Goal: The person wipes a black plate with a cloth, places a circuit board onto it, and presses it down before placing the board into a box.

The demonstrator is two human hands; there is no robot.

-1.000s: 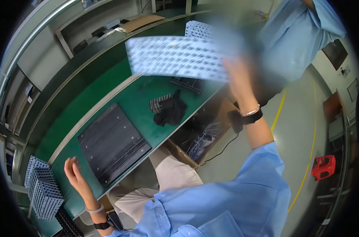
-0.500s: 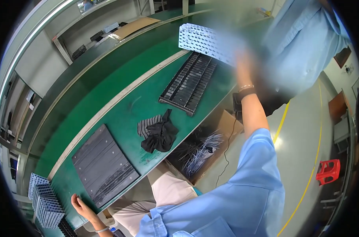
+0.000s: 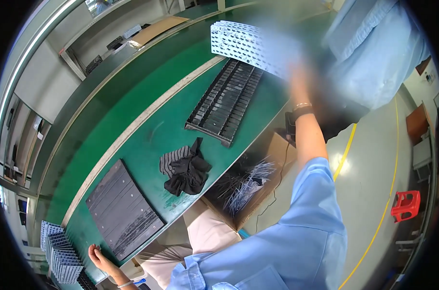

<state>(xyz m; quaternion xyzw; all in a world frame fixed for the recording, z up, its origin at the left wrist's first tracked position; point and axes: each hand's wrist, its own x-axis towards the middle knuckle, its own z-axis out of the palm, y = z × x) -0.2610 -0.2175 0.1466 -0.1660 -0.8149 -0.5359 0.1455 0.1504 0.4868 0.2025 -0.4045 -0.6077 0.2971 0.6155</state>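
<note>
My left hand [image 3: 97,256] rests at the near bench edge, fingers loosely bent and apart, with nothing seen in it. It lies between a black grooved board [image 3: 125,210] and a fanned row of light blue perforated panels [image 3: 65,256]. My right arm stretches to the far end of the bench. There my right hand [image 3: 299,77] is at the right end of another set of upright light blue perforated panels [image 3: 236,43]. Blur smears its fingers, so its grip on them cannot be made out. These panels stand at the far end of a black slotted rack [image 3: 224,104].
A crumpled black cloth with a grey striped part [image 3: 188,169] lies on the green bench [image 3: 142,145]. Below the edge stands a cardboard box [image 3: 272,164] of thin strips. Another person in a blue shirt [image 3: 379,53] is at far right. A red stool [image 3: 405,206] stands on the floor.
The view has shifted slightly, so the rack, cloth and board appear moved a little. My right arm stays stretched out at the panels; my left hand stays by the board.
</note>
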